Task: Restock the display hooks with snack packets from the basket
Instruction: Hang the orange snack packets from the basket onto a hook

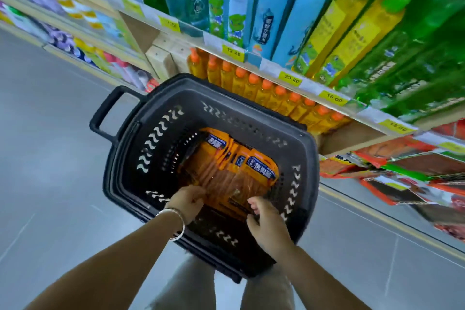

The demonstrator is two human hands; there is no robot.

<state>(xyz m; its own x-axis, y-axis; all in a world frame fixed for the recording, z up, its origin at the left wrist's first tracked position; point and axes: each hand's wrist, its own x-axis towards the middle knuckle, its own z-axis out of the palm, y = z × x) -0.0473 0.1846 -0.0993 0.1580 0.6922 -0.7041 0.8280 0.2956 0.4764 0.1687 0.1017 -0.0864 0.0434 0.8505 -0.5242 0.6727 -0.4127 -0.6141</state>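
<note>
**A:** Your left hand [187, 200] pinches the near edge of the snack packets [234, 171], fingers curled. Your right hand [264, 219] curls over the same edge, just beside it.

**B:** Why do you use both hands?

**A:** Probably because you are gathering a loose, slippery stack as one bundle. The packets lie flat on the floor of the basket [125, 158], from its near wall toward the middle.

**B:** And how do they look?

**A:** Orange film, blue labels at the far end, and clear windows showing brownish sticks. The display hooks [402, 158], hung with red and green packs, stand beyond the basket's right rim.
</note>
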